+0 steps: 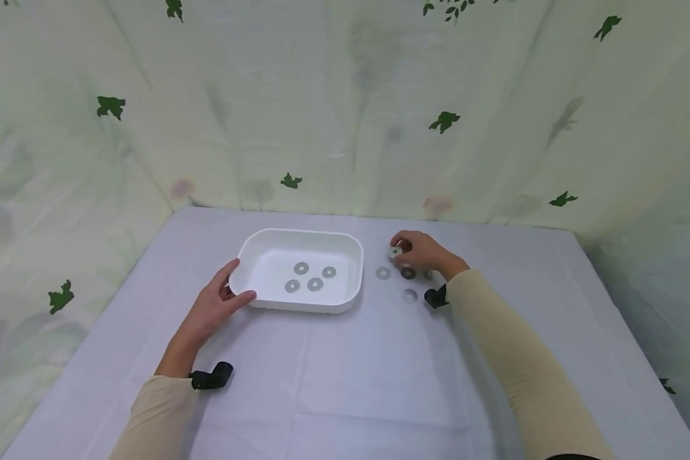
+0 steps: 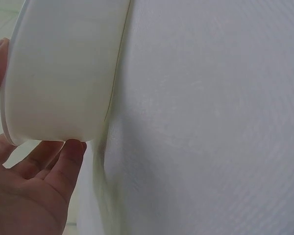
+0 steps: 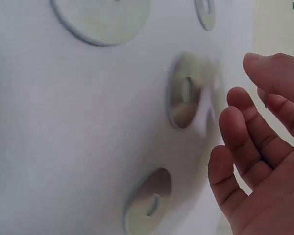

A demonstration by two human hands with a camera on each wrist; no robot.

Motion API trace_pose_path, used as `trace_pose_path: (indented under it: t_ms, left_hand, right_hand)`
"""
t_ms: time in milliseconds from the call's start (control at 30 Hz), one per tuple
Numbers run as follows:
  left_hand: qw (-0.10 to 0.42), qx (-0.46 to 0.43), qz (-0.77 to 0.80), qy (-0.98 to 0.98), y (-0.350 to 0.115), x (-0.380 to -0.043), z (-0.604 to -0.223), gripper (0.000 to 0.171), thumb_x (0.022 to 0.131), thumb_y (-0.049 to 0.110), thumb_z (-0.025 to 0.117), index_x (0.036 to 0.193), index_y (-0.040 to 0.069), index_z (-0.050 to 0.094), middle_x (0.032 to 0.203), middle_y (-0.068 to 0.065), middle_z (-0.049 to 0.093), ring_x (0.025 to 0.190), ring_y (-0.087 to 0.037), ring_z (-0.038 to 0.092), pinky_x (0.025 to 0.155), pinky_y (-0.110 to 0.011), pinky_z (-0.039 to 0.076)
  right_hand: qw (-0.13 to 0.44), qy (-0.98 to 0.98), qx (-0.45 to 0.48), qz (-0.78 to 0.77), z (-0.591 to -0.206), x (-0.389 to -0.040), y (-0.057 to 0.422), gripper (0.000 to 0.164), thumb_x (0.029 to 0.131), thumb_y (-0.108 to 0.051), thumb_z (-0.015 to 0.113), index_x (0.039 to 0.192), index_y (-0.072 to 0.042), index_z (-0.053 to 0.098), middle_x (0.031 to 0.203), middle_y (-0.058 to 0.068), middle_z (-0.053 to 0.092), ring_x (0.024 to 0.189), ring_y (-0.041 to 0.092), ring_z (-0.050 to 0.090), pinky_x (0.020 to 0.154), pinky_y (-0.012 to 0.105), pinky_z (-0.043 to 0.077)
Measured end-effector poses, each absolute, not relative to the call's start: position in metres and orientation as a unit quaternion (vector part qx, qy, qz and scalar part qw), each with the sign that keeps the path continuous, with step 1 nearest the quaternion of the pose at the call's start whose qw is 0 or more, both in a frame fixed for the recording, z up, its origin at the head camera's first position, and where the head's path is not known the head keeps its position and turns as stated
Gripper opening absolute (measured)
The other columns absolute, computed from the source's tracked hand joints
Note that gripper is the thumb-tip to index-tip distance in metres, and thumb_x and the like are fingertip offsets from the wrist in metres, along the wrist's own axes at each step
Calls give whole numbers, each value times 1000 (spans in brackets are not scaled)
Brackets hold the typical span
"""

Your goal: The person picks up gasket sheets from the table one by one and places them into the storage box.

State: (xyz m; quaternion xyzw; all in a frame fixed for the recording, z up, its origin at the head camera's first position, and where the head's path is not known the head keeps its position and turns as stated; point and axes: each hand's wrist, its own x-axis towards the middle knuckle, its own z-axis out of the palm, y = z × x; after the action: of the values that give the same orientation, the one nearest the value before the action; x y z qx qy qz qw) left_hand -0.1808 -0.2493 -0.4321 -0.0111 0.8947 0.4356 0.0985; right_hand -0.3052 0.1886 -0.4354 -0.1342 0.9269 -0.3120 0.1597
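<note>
Pale cloth hangings (image 1: 345, 76), printed with dark green leaves (image 1: 110, 107) and faint blurred stems, stand behind a table covered with a white tablecloth (image 1: 345, 377), its fold lines visible. Toward the far side of the table sits a white tray (image 1: 353, 300), rectangular with rounded corners, a raised wall and a slim lip. Inside it lie four flat round washers (image 1: 315, 285), silvery grey, each with a small hole at its centre; they lie apart from one another, and whether they bear any stamping cannot be made out. The left hand (image 1: 214, 305) holds the tray's left end, thumb at the near corner and fingers around toward the far side, fingertips against the outer wall. To the right of the tray, the right hand (image 1: 427, 251) pinches one washer (image 1: 395, 252) between thumb and fingertips, above the cloth. Near that hand, four loose washers (image 1: 383, 273) lie flat on the tablecloth, one looking darker than the rest; the right wrist view shows smooth, shiny faces with brownish reflections. Both arms wear long beige sleeves (image 1: 517, 358), and a black device (image 1: 211, 377) is worn at each wrist.
</note>
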Motion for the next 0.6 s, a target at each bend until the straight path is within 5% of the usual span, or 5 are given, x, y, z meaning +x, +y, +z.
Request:
trace_pose_path:
  t_ms: [600]
  left_hand:
    - [97, 2, 441, 892, -253, -179, -432, 95, 91, 45, 69, 161, 22, 10, 165, -20, 19, 131, -34, 49, 81, -6, 40]
  right_hand:
    - [73, 904, -176, -382, -372, -309, 175, 40, 93, -20, 69, 130, -8, 58, 123, 11, 62, 108, 26, 55, 95, 39, 48]
